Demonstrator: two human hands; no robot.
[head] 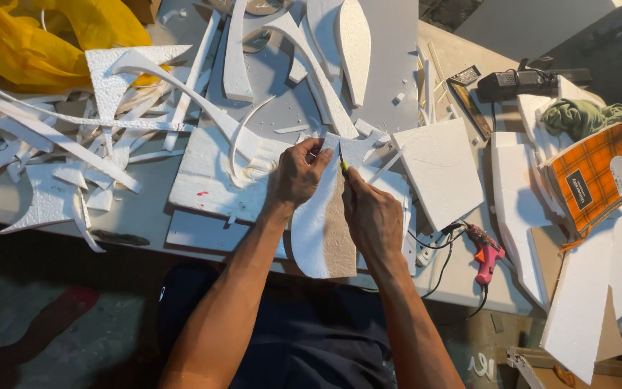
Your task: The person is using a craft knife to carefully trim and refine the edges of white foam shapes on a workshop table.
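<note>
Work in hand: trimming a curved white polystyrene foam piece [312, 230] that lies across the near edge of the grey worktop [145, 212], its rounded lower end overhanging that edge.

Left hand [296, 175]: clenched on the upper end of the foam piece, thumb and fingers pinching it against the sheet beneath.

Right hand [370, 216]: closed around a small yellow-handled cutting knife [343, 165], the tip set into the foam just beside the left fingers.

Progress, as judged: the long outer curve of the piece already appears cut to shape; the narrow upper end is not yet finished, since the blade sits there. Many white foam offcuts [52, 144] cover the far-left part of the worktop. A pink hot-glue gun [487, 256] lies near the near right edge, untouched.
</note>
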